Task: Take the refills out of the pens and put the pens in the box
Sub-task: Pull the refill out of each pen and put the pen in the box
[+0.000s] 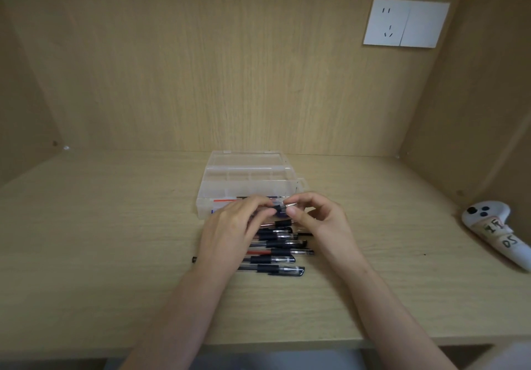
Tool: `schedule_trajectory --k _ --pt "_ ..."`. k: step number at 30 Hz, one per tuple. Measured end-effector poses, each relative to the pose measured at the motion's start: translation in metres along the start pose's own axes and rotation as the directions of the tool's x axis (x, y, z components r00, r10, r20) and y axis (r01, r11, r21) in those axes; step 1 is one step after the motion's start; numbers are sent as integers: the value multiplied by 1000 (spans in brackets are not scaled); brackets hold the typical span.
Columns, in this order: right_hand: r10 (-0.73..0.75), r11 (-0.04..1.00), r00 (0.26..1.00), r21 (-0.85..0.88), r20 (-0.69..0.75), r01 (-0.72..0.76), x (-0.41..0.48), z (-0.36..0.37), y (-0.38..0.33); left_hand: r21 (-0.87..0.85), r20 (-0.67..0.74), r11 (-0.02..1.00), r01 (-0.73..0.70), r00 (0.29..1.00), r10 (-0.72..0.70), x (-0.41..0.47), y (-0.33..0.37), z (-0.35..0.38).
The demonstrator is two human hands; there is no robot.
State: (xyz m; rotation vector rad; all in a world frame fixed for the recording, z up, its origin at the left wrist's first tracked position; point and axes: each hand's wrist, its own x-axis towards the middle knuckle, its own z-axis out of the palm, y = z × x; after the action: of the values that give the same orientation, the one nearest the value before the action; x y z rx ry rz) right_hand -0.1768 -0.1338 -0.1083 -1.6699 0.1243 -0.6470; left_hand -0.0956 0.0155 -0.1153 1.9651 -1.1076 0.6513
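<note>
Left hand (230,227), right hand (320,221) pinch pen (278,208), sideways (tip right)

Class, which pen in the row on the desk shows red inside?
The third pen from the near edge: only its clear barrel shows red rather than black.

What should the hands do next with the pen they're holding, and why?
Probably the right hand should twist the tip end off while the left hand holds the pen steady. Both pinch it above the pile of pens, near the box, and it looks in one piece, so its refill seems shut inside.
</note>
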Motion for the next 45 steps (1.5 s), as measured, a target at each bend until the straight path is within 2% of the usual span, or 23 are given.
schedule_trajectory --k 3,11,14,18,25,32,35,37,39,41,43,45 --pt "11 1000 1000 25 2 -11 0 0 1 -29 55 997 67 996 -65 0 2 -2" --pt "1 998 1000 55 15 -2 0 0 -2 -14 16 1000 26 1000 -26 -1 0 0" --pt "20 997 999 76 36 -23 0 -1 -2 -48 40 998 44 998 -42 0 1 -1" --pt "71 984 995 161 67 -81 -1 -1 -3 -10 -7 1000 12 1000 -12 -1 1 0" --pt "77 990 997 115 13 -78 0 -1 -2 1 -9 1000 -21 1000 21 -2 -3 2" --pt "48 985 999 167 -9 -46 1 -1 -2 -27 -26 1000 6 1000 -7 -1 -5 4" --pt "83 976 995 205 -62 -69 3 -4 -2 -5 -36 1000 3 999 -3 -1 -5 4" --pt "124 966 980 244 -154 -84 6 -10 0 6 -55 1000 -2 998 2 0 -4 3" --pt "133 985 947 143 -294 -94 8 -16 3 9 -59 1000 -2 998 3 0 -4 3" --pt "82 970 924 -182 -374 -160 8 -20 10 4 -59 1000 4 998 -4 -1 -4 3" --pt "83 842 933 -476 -350 -253 7 -22 21 -3 -56 1000 10 998 -10 -2 -5 3" --pt "121 757 934 -578 -335 -305 7 -24 29 -1 -52 1000 7 999 -8 -2 -4 3"
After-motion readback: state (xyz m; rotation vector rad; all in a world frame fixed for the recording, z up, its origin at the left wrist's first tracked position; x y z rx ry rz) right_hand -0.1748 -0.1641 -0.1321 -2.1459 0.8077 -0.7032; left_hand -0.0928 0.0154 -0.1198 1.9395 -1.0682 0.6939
